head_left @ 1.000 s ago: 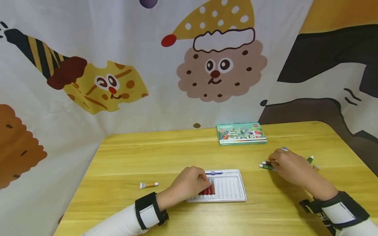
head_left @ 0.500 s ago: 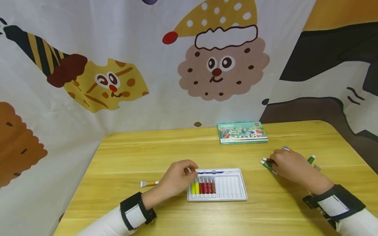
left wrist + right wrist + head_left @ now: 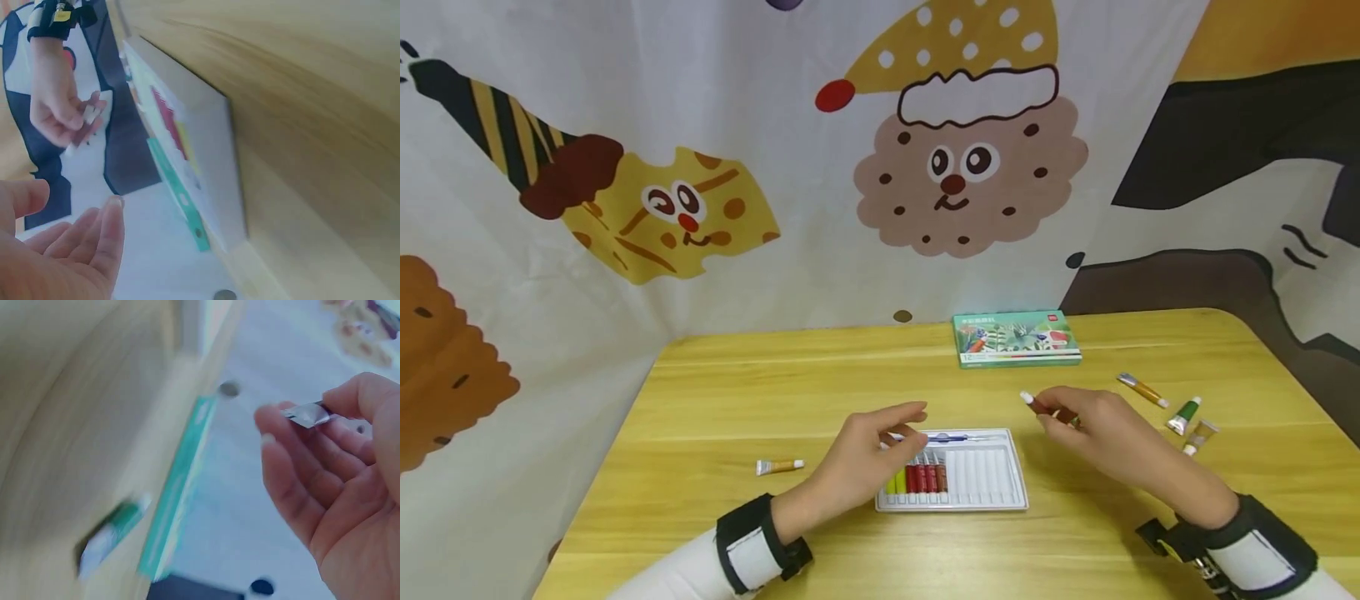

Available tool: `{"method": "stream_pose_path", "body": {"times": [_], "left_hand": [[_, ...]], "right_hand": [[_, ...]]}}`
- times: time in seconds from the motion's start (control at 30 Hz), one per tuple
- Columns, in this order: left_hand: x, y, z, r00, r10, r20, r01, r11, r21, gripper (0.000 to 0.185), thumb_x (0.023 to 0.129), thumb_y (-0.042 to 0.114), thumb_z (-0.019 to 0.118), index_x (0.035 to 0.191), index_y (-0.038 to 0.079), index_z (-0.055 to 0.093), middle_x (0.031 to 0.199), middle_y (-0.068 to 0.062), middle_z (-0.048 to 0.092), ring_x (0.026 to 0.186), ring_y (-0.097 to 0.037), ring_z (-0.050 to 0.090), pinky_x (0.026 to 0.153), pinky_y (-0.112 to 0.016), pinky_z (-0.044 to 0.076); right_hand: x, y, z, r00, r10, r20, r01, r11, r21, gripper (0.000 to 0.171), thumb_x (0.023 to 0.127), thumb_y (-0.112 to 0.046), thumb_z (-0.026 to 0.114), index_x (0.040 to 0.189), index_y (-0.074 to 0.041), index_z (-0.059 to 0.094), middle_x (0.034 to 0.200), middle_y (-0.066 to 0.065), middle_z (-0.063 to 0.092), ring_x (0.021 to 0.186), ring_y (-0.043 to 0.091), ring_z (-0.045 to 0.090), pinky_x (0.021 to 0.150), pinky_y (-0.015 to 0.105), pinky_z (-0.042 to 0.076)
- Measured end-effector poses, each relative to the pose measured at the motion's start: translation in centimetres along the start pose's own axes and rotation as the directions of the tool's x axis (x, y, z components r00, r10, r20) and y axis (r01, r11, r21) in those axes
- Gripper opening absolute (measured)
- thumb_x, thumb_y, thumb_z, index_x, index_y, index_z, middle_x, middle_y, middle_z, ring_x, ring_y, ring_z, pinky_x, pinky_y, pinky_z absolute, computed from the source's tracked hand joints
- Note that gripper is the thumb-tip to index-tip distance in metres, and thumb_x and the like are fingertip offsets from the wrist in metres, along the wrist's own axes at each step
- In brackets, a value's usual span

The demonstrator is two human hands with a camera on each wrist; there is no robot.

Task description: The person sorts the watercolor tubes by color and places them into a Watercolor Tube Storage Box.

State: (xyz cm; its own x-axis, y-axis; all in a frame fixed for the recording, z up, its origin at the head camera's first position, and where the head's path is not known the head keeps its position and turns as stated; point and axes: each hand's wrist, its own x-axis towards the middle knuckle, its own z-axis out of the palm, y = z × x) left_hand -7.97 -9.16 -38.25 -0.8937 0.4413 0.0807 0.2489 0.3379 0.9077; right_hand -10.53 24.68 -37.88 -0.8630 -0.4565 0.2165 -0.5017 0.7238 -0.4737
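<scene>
My right hand pinches a brown paint tube with a white cap, raised to the right of the tray. The right wrist view shows the tube's silver crimped end between thumb and fingers; a green tube lies on the table below. My left hand, fingers spread and holding nothing, hovers at the left end of the white plastic tray, covering part of it. In the tray's slots stand yellow, red and brown tubes. A blue-handled brush lies along its far side.
A green paint box lies near the table's back edge. Toward the right are an ochre tube, a green tube and a tan tube. An orange-yellow tube lies left of the tray.
My right hand has picked up the brown tube and moved left toward the tray. My left hand drew back from the slots to the left, then shifted slightly right with its fingers opened.
</scene>
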Motion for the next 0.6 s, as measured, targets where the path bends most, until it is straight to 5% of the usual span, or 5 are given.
{"method": "stream_pose_path", "body": {"times": [0.3, 0.6], "left_hand": [[0.5, 1.6, 1.6, 0.999, -0.011, 0.037, 0.015, 0.995, -0.102, 0.054, 0.100, 0.027, 0.074, 0.148, 0.010, 0.058, 0.139, -0.002, 0.067, 0.102, -0.014, 0.069, 0.082, -0.028, 0.058], [0.8, 2.1, 3.4, 0.991, 0.125, -0.038, -0.130, 0.977, -0.169, 0.019, 0.099, 0.021, 0.076, 0.116, 0.014, 0.078, 0.106, 0.007, 0.075, 0.084, -0.012, 0.068, 0.067, -0.032, 0.060]], "right_hand": [[0.1, -4.7, 2.1, 0.983, -0.164, -0.082, 0.179, 0.952, 0.249, 0.024, 0.096, 0.003, 0.072, 0.118, -0.007, 0.075, 0.106, -0.003, 0.076, 0.084, 0.001, 0.065, 0.066, 0.025, 0.057], [0.0, -6.6, 3.8, 0.978, -0.175, -0.111, 0.203, 0.912, 0.357, 0.025, 0.095, 0.002, 0.074, 0.114, -0.014, 0.076, 0.105, -0.009, 0.075, 0.084, 0.003, 0.068, 0.065, 0.027, 0.058]]}}
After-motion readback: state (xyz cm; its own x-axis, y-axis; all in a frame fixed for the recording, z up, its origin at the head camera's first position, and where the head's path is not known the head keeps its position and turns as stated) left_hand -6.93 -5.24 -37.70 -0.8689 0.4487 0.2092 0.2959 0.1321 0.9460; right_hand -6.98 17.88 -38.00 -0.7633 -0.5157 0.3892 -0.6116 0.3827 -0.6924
